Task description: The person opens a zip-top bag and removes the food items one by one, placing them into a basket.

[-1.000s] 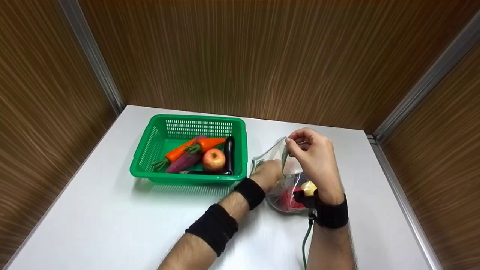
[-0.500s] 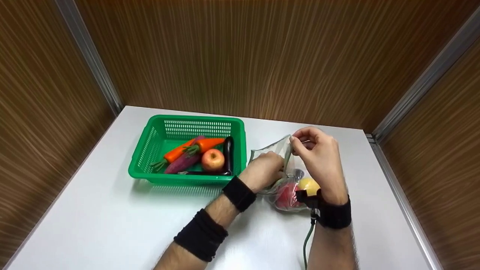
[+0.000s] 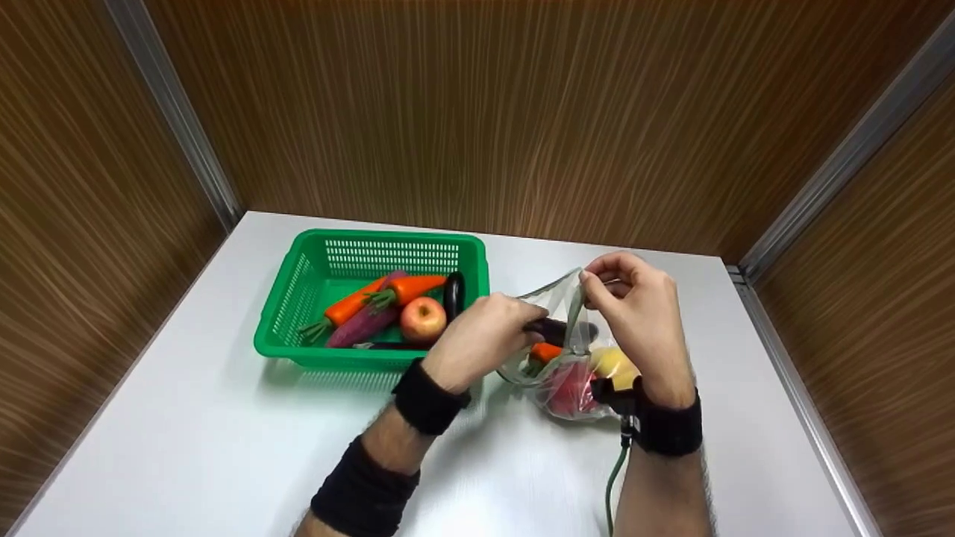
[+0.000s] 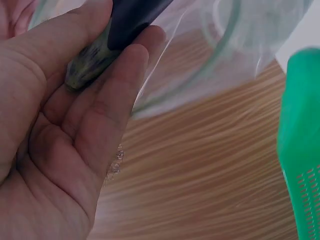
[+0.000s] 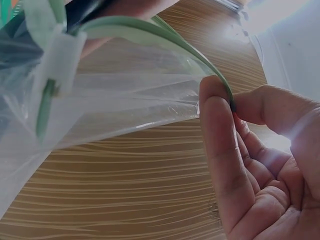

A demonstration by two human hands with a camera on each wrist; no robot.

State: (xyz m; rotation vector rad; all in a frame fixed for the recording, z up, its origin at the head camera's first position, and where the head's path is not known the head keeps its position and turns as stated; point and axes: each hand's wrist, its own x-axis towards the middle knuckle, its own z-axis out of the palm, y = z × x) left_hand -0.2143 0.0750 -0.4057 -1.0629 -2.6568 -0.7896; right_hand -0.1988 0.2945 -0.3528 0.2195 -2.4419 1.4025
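We cannot make out well the red thing [image 3: 573, 395] and the yellow thing [image 3: 614, 364], because they lie behind the shiny film of the clear bag [image 5: 135, 95], and a black wrist device [image 3: 614, 395] covers part of the yellow one. In the left wrist view, the far end of the eggplant [image 3: 552, 330] is cut off. The left hand [image 3: 485, 335] holds the eggplant's stem end between thumb and fingers; the right hand [image 3: 640, 317] pinches the bag's green rim with its fingertips. From the left fingertips, the eggplant extends into the bag's mouth, near an orange thing [image 3: 547, 351].
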